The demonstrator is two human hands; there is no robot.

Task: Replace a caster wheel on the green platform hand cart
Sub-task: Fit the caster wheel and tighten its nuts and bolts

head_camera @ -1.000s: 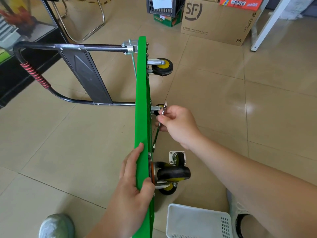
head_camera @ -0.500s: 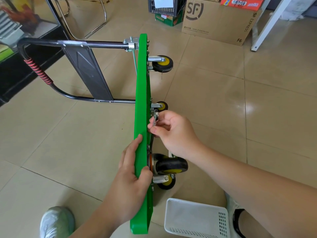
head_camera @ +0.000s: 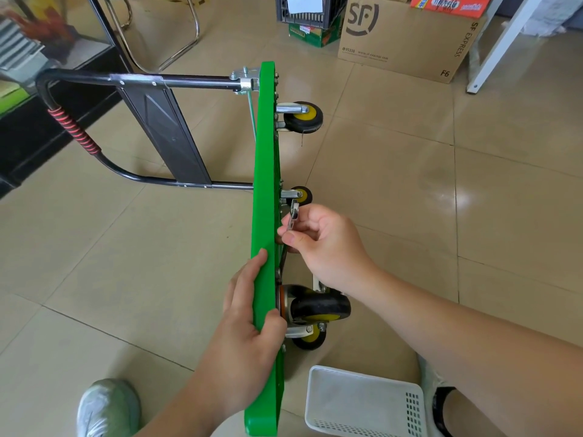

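Note:
The green platform cart (head_camera: 265, 171) stands on its long edge, its wheels pointing right and its black handle (head_camera: 72, 130) folded out to the left. My left hand (head_camera: 249, 329) grips the deck's top edge near me, thumb on the wheel side. My right hand (head_camera: 321, 244) pinches a small metal wrench (head_camera: 294, 214) against the deck's underside, between the middle caster (head_camera: 303, 195) and the large black caster (head_camera: 318, 305) near me. A far caster (head_camera: 304, 117) sits near the handle hinge. Behind my right wrist a loose caster's plate (head_camera: 317, 283) shows partly.
A white plastic basket (head_camera: 362, 402) lies on the tile floor at bottom right, beside my right foot. My left shoe (head_camera: 107, 405) is at bottom left. A cardboard box (head_camera: 403, 36), a crate and a white table leg (head_camera: 501, 45) stand at the back; a chair frame is at back left.
My right hand with the wrench moved from out beside the middle caster in to the deck's underside and a little nearer me. My left hand kept its grip on the deck.

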